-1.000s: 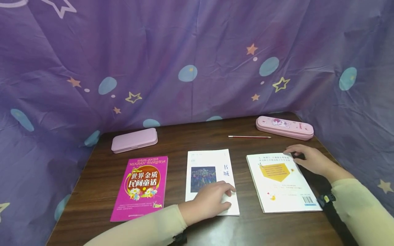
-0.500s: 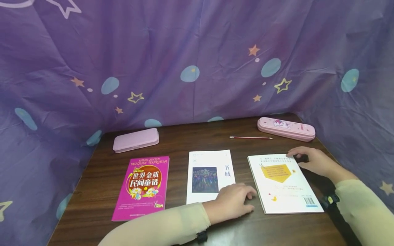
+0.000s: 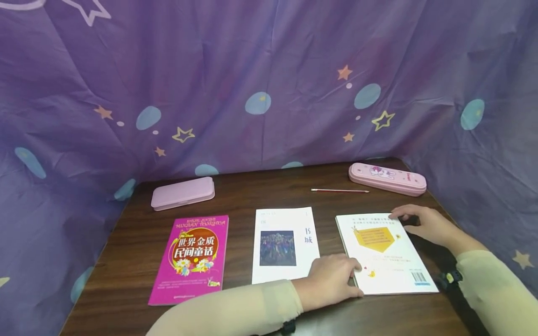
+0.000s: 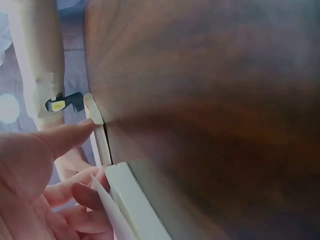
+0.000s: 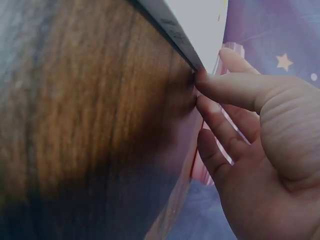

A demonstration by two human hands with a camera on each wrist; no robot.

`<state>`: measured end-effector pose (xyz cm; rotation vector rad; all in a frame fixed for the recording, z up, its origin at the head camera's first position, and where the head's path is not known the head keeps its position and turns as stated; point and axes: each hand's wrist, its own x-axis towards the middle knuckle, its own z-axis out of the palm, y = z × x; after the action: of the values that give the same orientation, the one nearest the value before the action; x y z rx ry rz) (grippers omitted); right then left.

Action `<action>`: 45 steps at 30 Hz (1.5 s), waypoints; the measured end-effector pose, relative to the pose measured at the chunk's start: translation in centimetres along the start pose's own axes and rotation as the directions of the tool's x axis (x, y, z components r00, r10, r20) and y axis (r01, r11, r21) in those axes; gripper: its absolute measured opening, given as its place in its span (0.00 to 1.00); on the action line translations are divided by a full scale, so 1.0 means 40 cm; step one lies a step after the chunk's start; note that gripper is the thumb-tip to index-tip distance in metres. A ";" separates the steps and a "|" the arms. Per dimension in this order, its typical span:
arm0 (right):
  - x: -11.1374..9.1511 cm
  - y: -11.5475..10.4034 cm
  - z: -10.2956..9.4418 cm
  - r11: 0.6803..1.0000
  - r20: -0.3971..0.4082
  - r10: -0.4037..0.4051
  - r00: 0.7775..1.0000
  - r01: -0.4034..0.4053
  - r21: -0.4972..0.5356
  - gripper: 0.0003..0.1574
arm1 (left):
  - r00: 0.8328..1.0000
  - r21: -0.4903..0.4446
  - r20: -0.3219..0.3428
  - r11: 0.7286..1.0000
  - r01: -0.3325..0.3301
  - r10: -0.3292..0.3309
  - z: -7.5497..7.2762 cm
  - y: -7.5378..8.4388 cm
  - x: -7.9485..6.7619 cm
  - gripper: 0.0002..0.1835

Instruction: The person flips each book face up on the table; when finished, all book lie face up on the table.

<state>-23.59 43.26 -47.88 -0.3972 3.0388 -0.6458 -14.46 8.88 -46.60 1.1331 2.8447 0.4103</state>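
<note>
A white book point(image 3: 386, 261) with an orange pentagon and a barcode lies flat at the right. At its far right corner my right hand point(image 3: 428, 226) pinches the book, index fingertip at the top edge and thumb against the side. The right wrist view shows that thumb point(image 5: 225, 90) right at the book's corner. My left hand point(image 3: 332, 280) reaches across the middle white book's point(image 3: 277, 247) lower right part. Its fingertips are right at the right-hand book's lower left edge, fingers relaxed. In the left wrist view the left thumb point(image 4: 70, 137) is at that book's corner.
A magenta book point(image 3: 191, 261) lies at the left. Behind are a plain pink case point(image 3: 182, 193), a red pencil point(image 3: 340, 190) and a pink pencil case with a rabbit picture point(image 3: 386, 178). A purple curtain point(image 3: 210, 93) hangs along the brown table's point(image 3: 239, 196) back edge.
My left hand has moved right from over the middle book to the right-hand book's lower left edge. The right hand has stayed at the far right corner, its thumb now closer in.
</note>
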 end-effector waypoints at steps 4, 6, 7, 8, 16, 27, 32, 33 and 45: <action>-0.004 0.002 0.002 1.000 -0.010 -0.007 1.000 0.007 -0.004 0.29 | 1.000 0.049 -0.017 0.999 -0.003 0.004 0.006 0.011 0.003 0.28; -0.006 0.001 0.001 1.000 -0.010 -0.015 1.000 0.015 0.003 0.29 | 1.000 0.059 -0.026 0.998 0.006 -0.005 0.009 0.016 0.005 0.28; -0.006 0.000 0.000 1.000 -0.009 -0.016 1.000 0.016 0.009 0.29 | 1.000 0.059 -0.028 0.998 0.013 -0.011 0.010 0.017 0.007 0.28; -0.006 0.000 -0.002 1.000 -0.009 -0.017 1.000 0.018 0.014 0.29 | 0.999 0.057 -0.029 0.998 0.020 -0.018 0.010 0.018 0.008 0.29; -0.001 0.016 0.003 0.999 -0.104 -0.053 0.993 0.053 0.001 0.32 | 0.998 -0.022 0.017 0.998 0.064 -0.064 0.002 0.008 0.013 0.27; -0.011 0.058 0.006 0.960 -0.156 -0.258 0.953 0.271 0.071 0.27 | 0.995 -0.017 0.020 0.995 0.098 -0.098 -0.010 -0.014 -0.008 0.28; -0.006 0.056 -0.004 0.953 -0.142 -0.243 0.960 0.263 0.147 0.23 | 0.996 0.047 -0.015 0.994 0.094 -0.093 -0.007 -0.012 -0.012 0.28; -0.006 0.055 -0.005 0.956 -0.138 -0.229 0.964 0.250 0.155 0.23 | 0.996 0.062 -0.023 0.994 0.092 -0.091 -0.006 -0.012 -0.013 0.27; -0.006 0.037 -0.019 0.929 -0.183 -0.216 0.959 0.260 0.265 0.20 | 0.986 0.150 -0.146 0.984 0.100 -0.078 -0.008 -0.019 -0.035 0.12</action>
<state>-23.77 44.92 -47.78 -0.7456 2.9878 -1.1639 -14.00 7.34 -46.58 1.0325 3.0845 0.2740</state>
